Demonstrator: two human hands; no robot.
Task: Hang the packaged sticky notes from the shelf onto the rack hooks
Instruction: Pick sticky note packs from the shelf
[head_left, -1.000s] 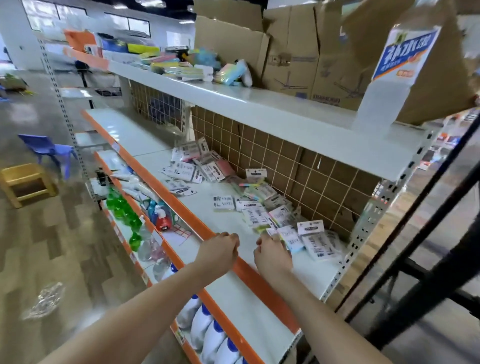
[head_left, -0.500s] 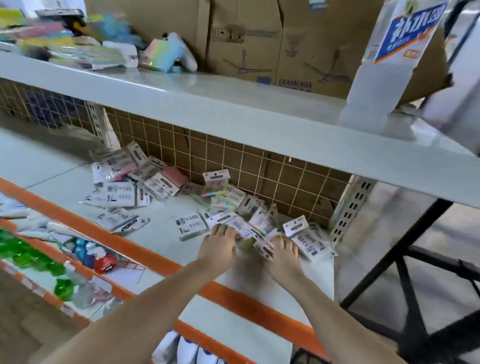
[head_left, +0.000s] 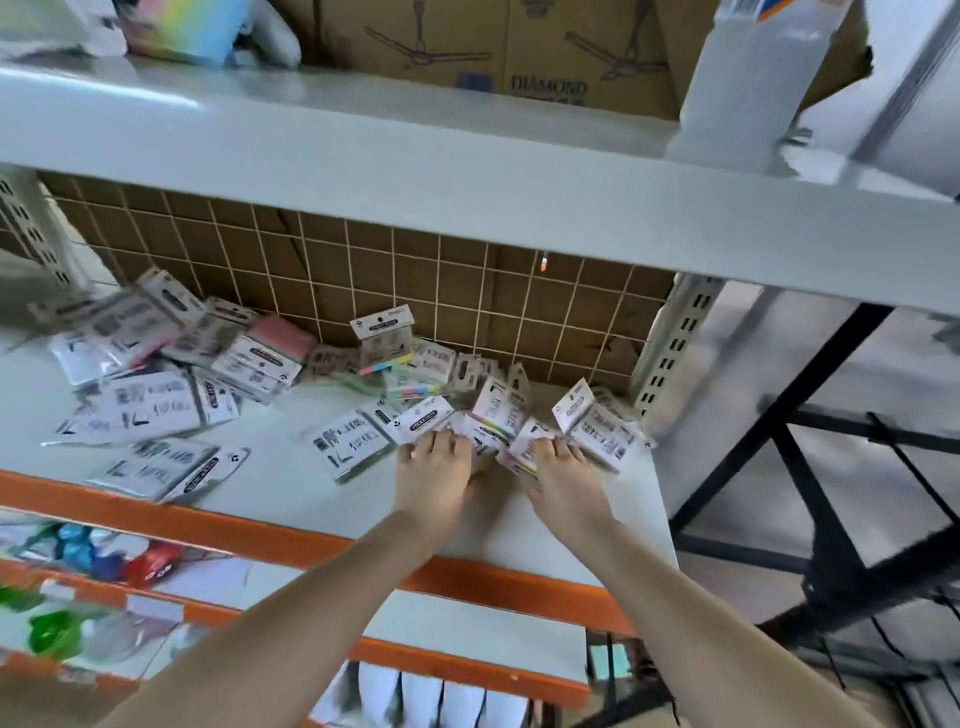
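At 12 o'clock on the shelf, the left hand and right hand each pinch packs in the pile.

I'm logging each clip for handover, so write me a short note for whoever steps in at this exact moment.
Left hand: fingers down on sticky note packs at the pile's near edge; grip unclear.
Right hand: the same on packs beside it.
Sticky note packs: scattered across the white shelf, one leaning upright against the wire grid.
Done: nothing seen hung.
Left: pick up packs, hang every one; no hooks in view.
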